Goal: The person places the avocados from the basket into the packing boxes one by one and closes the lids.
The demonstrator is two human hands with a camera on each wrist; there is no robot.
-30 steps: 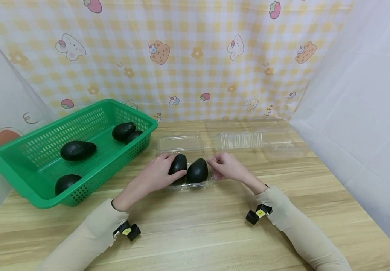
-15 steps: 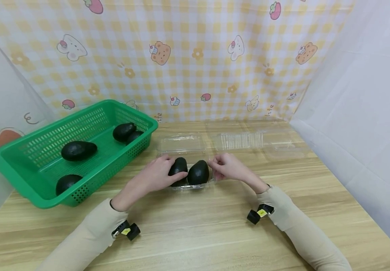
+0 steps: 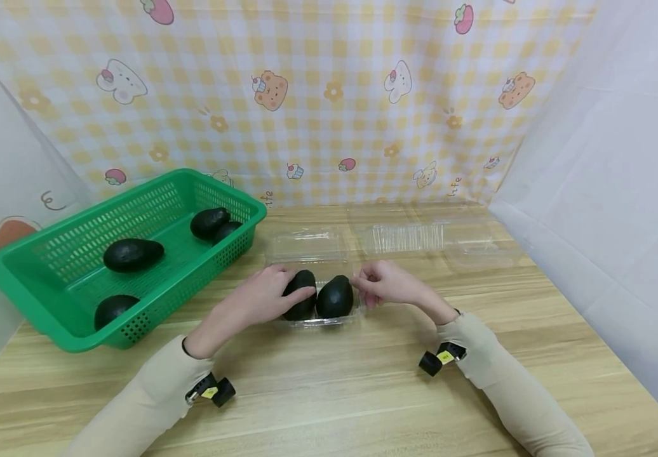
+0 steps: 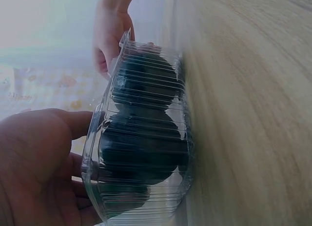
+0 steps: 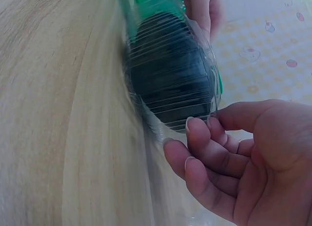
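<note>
A clear plastic clamshell container lies with its lid folded back, two dark avocados side by side in its base. My left hand grips the left avocado, its thumb across the fruit and its fingers on the far side. In the left wrist view the left thumb reaches over the container's rim. The right avocado stands next to it, untouched by the left hand. My right hand pinches the container's right edge, thumb and fingertips at the rim in the right wrist view.
At the left stands a green basket with several avocados in it. More clear plastic containers lie at the back right of the wooden table. A patterned cloth hangs behind.
The container and its two avocados have slid slightly toward me, with both hands keeping their places on them. The basket has not moved.
</note>
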